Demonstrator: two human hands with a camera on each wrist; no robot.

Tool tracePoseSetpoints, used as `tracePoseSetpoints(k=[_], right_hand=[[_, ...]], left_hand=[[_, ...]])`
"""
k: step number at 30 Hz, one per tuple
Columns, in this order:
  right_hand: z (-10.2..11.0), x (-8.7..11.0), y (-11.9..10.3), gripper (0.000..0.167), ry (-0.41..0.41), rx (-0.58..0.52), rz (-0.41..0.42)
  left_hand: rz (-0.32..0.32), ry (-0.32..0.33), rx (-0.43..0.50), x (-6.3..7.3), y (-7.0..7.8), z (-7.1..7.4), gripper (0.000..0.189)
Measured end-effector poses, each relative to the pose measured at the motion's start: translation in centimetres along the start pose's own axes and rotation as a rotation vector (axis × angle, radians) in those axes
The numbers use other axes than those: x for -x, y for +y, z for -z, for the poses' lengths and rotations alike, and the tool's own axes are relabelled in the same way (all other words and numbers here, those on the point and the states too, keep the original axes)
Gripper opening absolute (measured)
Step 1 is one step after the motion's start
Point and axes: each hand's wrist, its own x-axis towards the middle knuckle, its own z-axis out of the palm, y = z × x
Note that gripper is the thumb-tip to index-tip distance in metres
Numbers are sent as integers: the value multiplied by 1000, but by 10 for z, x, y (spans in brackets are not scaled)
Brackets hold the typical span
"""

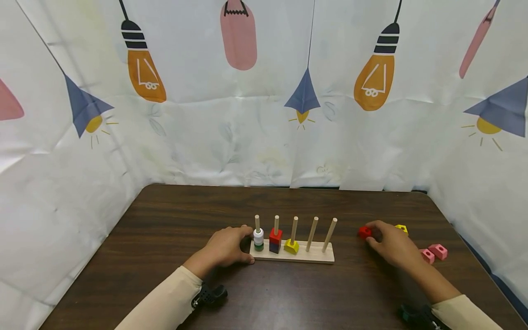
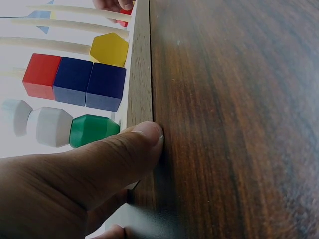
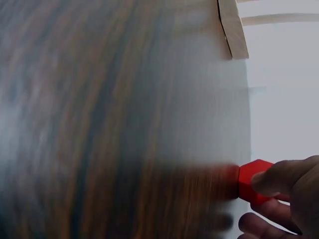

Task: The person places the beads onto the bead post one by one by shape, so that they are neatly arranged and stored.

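My left hand (image 1: 226,246) grips the left end of a wooden peg board (image 1: 288,257), thumb along its front edge. Five upright pegs, or rather several, rise from it. On the leftmost peg, white beads (image 2: 50,126) sit over a green bead (image 2: 93,130). Beside them a red cube (image 2: 42,75) tops two dark blue cubes (image 2: 88,84). The third peg carries a yellow bead (image 1: 291,246) at its base; the two pegs at the right are bare. Off to the right, my right hand (image 1: 393,245) pinches a red hexagonal bead (image 3: 253,180) between thumb and fingers, low over the table.
Two pink blocks (image 1: 438,251) lie on the dark wooden table (image 1: 173,215), right of my right hand. A yellow block (image 1: 402,228) shows just behind that hand. White printed curtains (image 1: 247,137) hang around the table's back and sides.
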Motion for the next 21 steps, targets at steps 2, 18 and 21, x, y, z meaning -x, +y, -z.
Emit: tracePoseSetpoints(k=[2,18,21], right_hand=[[-2,-1,-3,38,-8,6,0],[-4,-5,-39,38,50,-73,53],[-1,-7,-47,38,76,-101,74]], left_hand=[[0,0,-2,0,0,0,54],[4,-12,0,0,1,1,54],[3,-13,0,0,1,1,54]])
